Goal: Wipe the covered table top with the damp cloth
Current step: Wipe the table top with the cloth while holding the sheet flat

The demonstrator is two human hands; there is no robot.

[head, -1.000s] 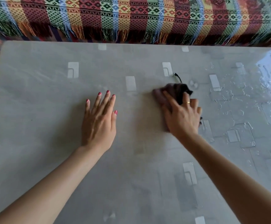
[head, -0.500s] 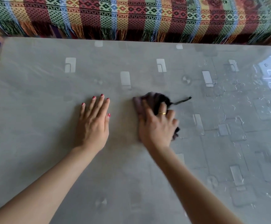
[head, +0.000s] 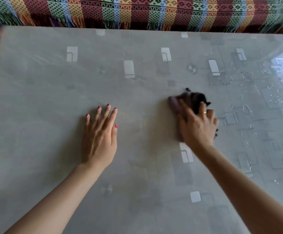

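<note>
damp cloth point(head: 192, 100) bunched under right hand point(head: 197, 127), fingers curled gripping it; left hand point(head: 99, 137) flat, open.

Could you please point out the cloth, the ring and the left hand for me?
cloth point(head: 195, 98), head view, dark bunched part beyond the fingers.
ring point(head: 204, 112), head view, gold band on a right-hand finger.
left hand point(head: 100, 139), head view, back of the hand.

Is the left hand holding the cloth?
No, the left hand lies flat and empty on the table cover; the dark cloth is under the right hand.
</note>
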